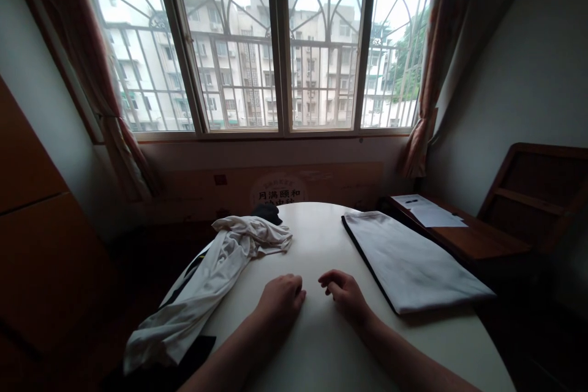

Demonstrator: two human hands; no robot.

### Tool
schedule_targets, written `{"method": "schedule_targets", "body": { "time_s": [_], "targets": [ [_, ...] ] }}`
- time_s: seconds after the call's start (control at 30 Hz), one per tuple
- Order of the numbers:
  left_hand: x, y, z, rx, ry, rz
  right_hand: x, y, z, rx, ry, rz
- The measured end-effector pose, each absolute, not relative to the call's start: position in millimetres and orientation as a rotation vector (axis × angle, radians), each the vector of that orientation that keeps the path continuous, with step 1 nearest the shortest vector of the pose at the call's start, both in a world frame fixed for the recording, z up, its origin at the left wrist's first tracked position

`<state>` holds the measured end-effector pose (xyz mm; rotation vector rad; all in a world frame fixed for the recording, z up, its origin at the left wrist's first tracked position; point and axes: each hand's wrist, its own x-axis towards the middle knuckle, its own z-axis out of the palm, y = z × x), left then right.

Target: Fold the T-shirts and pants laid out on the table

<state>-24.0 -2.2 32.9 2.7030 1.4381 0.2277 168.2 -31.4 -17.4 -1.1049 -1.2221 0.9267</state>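
My left hand [281, 295] rests on the white round table [316, 343], its fingers curled in and nothing showing in them. A short gap away, my right hand [343, 291] is held with its fingers loosely bent and apart, holding nothing. Left of my left hand lies a crumpled pale garment [206, 282], stretching down the table's left side, with dark cloth [197, 352] under its lower end. To the right of my right hand, a folded light grey cloth [408, 263] with a dark edge lies flat. Neither hand touches any cloth.
A small black item [267, 214] sits at the table's far edge behind the garment. Beyond on the right, papers [434, 214] and a pen lie on a brown wooden chair or bench [487, 239]. Barred windows [239, 73] and curtains [114, 104] are in front.
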Motion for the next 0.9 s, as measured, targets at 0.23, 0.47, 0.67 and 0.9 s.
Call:
{"method": "schedule_targets", "body": {
  "time_s": [0.23, 0.47, 0.67, 0.9],
  "targets": [
    [-41, 8, 49, 2.683, 1.864, 0.363, 168, -36, -10, -1.158, -1.196, 0.958],
    [-95, 36, 69, 2.371, 2.497, 0.311, 167, -36, -11, -1.159, -1.219, 0.942],
    [-118, 44, 81, 2.186, 2.423, 0.179, 168, -37, -12, -1.165, -1.208, 0.947],
    [-37, -13, 86, 2.492, 1.844, 0.688, 161, -39, -5, -1.065, -0.966, 1.232]
  ]
}}
